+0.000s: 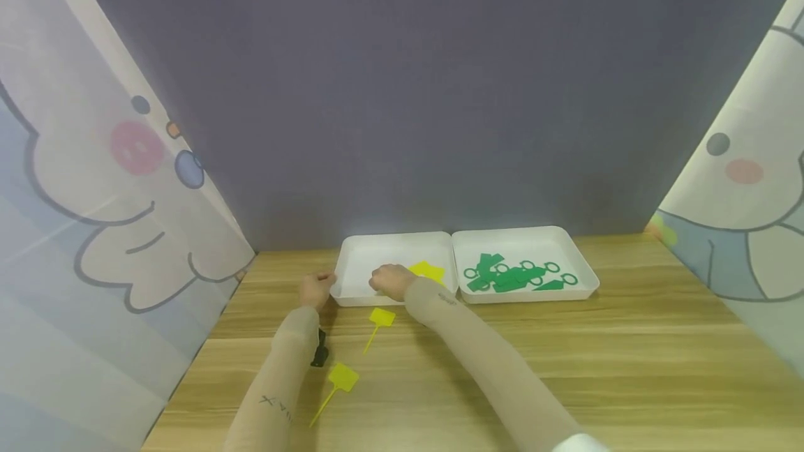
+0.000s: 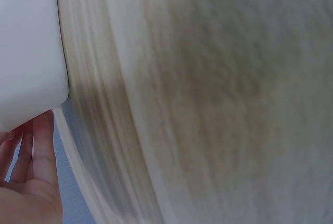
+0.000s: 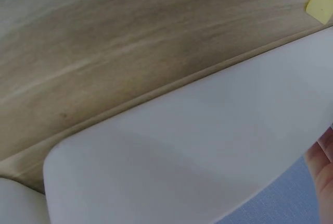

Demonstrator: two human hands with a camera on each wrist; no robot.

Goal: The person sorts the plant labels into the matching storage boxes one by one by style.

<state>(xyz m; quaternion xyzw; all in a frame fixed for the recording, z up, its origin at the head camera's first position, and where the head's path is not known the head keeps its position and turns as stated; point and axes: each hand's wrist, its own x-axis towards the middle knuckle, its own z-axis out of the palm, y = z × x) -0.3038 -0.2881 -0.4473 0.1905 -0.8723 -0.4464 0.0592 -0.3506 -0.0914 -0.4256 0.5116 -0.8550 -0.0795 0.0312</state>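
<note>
My left hand (image 1: 315, 290) grips the left edge of the left white tray (image 1: 361, 260); in the left wrist view its fingers (image 2: 44, 153) lie against the tray's side, with the thumb near the rim. Inside that same tray, over its front half, my right hand (image 1: 392, 281) reaches down with bent fingers. What its fingertips hold is hidden, so I cannot tell whether anything is pinched. Just right of it lie yellow tags (image 1: 430, 270), partly covered by the wrist. Only a sliver of the right hand (image 3: 323, 174) shows in the right wrist view, beyond the tray wall (image 3: 182, 146).
A second white tray (image 1: 555, 246) adjoins on the right, holding several green tags (image 1: 518, 277) with ring ends. Two yellow tags with thin tails, one nearer the tray (image 1: 382, 317) and one closer to me (image 1: 343, 377), lie on the wooden table (image 1: 628, 368). A grey panel (image 1: 402, 103) stands behind.
</note>
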